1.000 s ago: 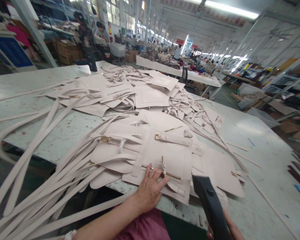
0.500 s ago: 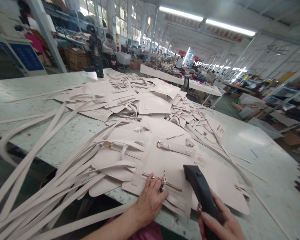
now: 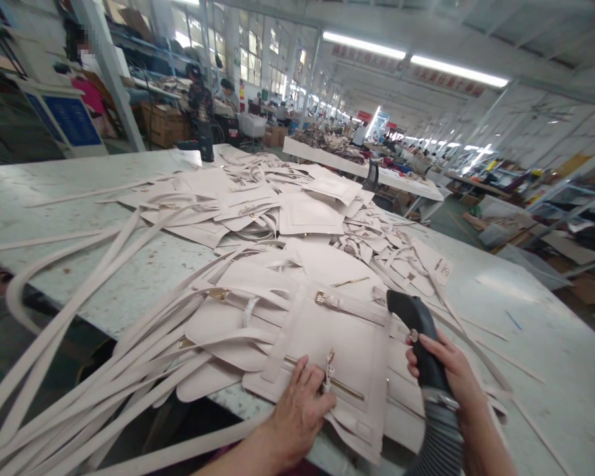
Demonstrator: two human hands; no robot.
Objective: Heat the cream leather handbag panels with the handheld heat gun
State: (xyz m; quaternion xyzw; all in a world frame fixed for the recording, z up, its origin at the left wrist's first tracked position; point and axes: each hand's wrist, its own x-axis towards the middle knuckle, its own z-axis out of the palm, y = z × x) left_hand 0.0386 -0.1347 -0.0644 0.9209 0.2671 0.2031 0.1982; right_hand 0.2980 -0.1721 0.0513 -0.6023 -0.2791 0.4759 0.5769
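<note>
My left hand [image 3: 300, 403] lies on a cream leather bag panel [image 3: 342, 344], fingers bent but apart, close to its gold zipper [image 3: 350, 389]. A small upright strap with a gold buckle [image 3: 330, 362] stands beside its fingertips. My right hand [image 3: 451, 367] is wrapped round a black hose nozzle [image 3: 414, 311], whose mouth is over the panel's right edge. From the nozzle's lower end a ribbed hose [image 3: 439, 433] runs out of the picture. A buckled strap [image 3: 347, 305] crosses the panel's upper part. More cream pieces lie under and beside the panel.
Long cream straps [image 3: 123, 390] hang over the near edge of the pale table [image 3: 480, 284] on the left. A pile of cream bag parts [image 3: 312, 211] covers the table's middle. Behind stand another worktable [image 3: 387, 173], cardboard boxes [image 3: 166, 125] and people at work.
My right hand has raised the nozzle up and to the right, bringing the ribbed hose into view. My left hand has stayed in place on the panel. The view has shifted slightly.
</note>
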